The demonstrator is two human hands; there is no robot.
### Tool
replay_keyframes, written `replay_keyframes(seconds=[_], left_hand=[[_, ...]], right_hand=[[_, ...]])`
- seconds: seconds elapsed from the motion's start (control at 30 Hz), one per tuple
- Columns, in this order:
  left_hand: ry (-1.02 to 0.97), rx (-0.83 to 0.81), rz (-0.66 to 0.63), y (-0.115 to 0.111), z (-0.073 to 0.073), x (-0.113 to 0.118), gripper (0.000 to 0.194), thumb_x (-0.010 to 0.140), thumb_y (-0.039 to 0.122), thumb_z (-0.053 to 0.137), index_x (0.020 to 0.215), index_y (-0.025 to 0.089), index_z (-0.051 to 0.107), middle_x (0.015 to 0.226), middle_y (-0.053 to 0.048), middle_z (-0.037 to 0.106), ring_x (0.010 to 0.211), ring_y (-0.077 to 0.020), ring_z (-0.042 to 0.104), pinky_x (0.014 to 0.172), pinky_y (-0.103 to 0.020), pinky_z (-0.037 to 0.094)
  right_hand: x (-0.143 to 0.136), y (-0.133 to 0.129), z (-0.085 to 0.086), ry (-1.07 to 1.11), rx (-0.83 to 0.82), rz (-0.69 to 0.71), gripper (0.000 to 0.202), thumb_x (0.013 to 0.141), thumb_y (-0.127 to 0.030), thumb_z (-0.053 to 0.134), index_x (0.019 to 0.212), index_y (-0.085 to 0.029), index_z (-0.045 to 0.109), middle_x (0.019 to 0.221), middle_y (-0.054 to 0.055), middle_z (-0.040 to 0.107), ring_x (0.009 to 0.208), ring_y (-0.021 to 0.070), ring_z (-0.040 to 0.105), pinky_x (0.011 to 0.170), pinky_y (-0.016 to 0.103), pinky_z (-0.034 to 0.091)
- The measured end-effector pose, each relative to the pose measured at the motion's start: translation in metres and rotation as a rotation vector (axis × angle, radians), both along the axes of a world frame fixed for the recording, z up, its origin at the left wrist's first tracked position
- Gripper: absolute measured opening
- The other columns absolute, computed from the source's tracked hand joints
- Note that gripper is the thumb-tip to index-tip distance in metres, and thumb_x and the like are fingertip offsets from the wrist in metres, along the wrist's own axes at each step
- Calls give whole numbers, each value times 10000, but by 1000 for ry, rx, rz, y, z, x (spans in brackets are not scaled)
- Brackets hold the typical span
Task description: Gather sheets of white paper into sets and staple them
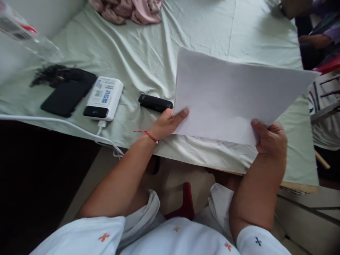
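1. So, the white paper (220, 99) is held out, its near left corner pinched by the left hand (168, 124).
2. Its near right corner's gripped by the right hand (272, 139).
3. A black gadget (156, 103) is parked just past the left hand, a white power bank (105, 97) further left.

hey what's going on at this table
Someone's left hand and right hand hold white paper by its near corners, over a pale green tablecloth. A black stapler-like object lies beside the left hand. Farther left sits a white power bank with a white plug in it.
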State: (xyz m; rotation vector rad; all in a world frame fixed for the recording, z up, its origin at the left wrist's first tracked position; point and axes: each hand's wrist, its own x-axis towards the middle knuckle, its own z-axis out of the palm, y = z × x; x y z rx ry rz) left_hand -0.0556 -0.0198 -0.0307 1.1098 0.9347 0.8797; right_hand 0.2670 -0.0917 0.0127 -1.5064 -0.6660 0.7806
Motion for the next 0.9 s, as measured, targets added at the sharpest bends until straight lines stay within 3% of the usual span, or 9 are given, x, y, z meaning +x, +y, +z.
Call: replay_keyframes(seconds=[0.17,0.37,0.57,0.73,0.9], left_hand=[[-108,-59,36,-3,-1,-1,437,869,610,804,1043,209,803,1028,-90,806,951,-230,755,826,-320,632],[-121,-88,50,-1,-1,0,440,876,601,797,1068,205,800,1020,-83,811,1009,-256,768,911,-374,652],[-59,-93,12,-1,-4,-2,534,894,648,754,1172,193,779,1053,-83,803,1040,-284,758,972,-445,629],[65,-114,23,3,-2,-3,545,901,733,691,894,192,758,818,-61,747,826,-232,728,725,-354,603],[109,-49,14,5,5,-1,652,915,803,601,630,217,602,589,-7,582,538,-139,556,501,-286,432]], right_hand=[[-3,-1,1,2,64,-28,402,498,-365,1009,759,-178,767,838,42,779,637,144,661,657,327,611],[-4,-5,1,43,-83,56,461,489,-412,1037,809,-189,790,840,34,789,657,148,693,601,267,587],[-3,-8,3,33,-147,49,471,475,-347,1042,857,-185,818,890,19,801,722,131,712,673,236,609],[-11,-6,8,52,-179,-26,475,394,-332,1045,753,-159,788,786,17,771,645,119,661,604,235,578],[-15,-3,14,57,-173,-70,466,373,-318,1027,725,-150,773,767,20,763,639,122,648,642,268,593]])
